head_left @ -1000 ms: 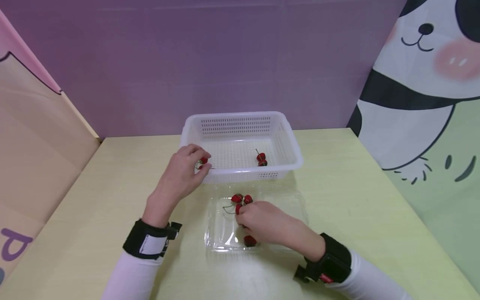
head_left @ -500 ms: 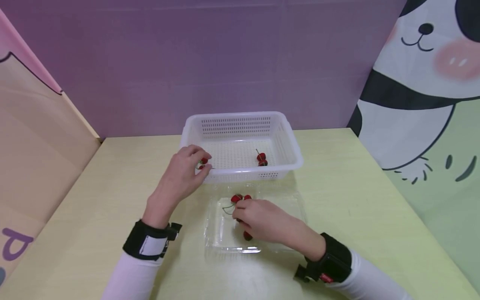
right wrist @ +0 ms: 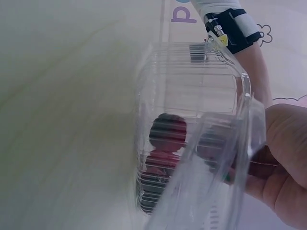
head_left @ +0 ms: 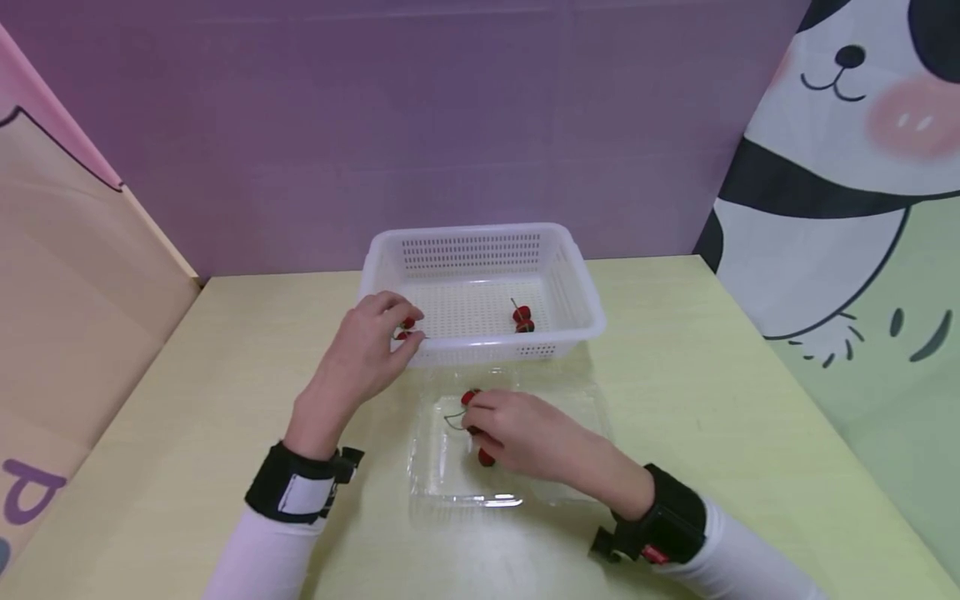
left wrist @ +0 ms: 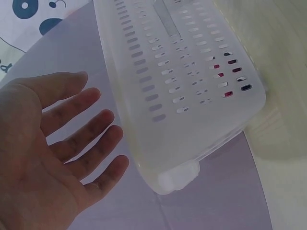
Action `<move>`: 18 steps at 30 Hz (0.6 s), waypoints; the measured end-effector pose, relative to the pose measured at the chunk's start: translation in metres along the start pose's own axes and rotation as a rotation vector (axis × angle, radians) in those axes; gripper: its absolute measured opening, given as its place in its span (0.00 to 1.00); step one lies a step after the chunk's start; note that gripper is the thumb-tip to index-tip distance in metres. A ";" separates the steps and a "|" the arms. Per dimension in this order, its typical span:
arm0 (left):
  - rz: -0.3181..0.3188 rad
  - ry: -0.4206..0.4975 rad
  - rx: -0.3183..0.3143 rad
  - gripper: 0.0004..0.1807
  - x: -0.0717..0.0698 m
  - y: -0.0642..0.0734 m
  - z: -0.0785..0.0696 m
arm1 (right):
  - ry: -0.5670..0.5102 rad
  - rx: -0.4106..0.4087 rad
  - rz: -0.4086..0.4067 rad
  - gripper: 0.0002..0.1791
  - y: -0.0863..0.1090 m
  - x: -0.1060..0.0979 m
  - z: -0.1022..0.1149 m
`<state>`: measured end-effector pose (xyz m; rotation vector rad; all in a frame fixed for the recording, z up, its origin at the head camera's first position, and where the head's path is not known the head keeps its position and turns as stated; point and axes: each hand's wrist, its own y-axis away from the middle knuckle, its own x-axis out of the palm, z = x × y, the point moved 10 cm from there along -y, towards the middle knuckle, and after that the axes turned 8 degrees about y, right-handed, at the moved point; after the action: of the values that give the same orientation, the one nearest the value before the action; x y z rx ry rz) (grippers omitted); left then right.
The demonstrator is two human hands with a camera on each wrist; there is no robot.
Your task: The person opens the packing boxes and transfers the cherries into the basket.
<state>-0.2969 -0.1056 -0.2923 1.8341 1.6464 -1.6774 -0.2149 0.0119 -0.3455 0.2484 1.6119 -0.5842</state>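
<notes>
My left hand [head_left: 362, 346] is at the front left corner of the white perforated basket [head_left: 480, 343]. Its fingers are spread and loosely bent in the left wrist view, holding nothing. Red cherries [head_left: 407, 322] show in the basket between thumb and fingers. In the clear plastic box [head_left: 431, 483], my right hand [head_left: 521, 432] has its fingertips bent around a dark red cherry [right wrist: 211, 143], partly hidden by the box wall. Another cherry [head_left: 486, 457] lies just below the thumb. A further cherry [head_left: 470, 397] with stems sits beyond the fingers.
Two more cherries [head_left: 522, 318] lie at the right of the basket floor. The basket stands behind the box on a pale wooden table [head_left: 705, 400]. A purple backdrop [head_left: 480, 125] rises behind, with printed panels at both sides.
My right hand has shifted slightly left and away from me inside the box. The cherry below its thumb has moved the same way. My left hand has stayed in place.
</notes>
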 end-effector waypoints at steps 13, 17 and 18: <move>0.001 0.010 0.009 0.11 0.000 -0.001 -0.001 | -0.058 -0.041 -0.193 0.09 0.002 -0.024 -0.006; -0.001 0.016 0.014 0.11 0.000 -0.001 -0.002 | -0.068 -0.025 -0.186 0.10 0.003 -0.026 -0.009; 0.001 0.017 0.013 0.11 0.000 -0.001 -0.002 | -0.070 -0.021 -0.187 0.10 0.003 -0.026 -0.010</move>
<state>-0.2961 -0.1039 -0.2911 1.8594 1.6450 -1.6814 -0.2187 0.0242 -0.3201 0.0610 1.5825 -0.7107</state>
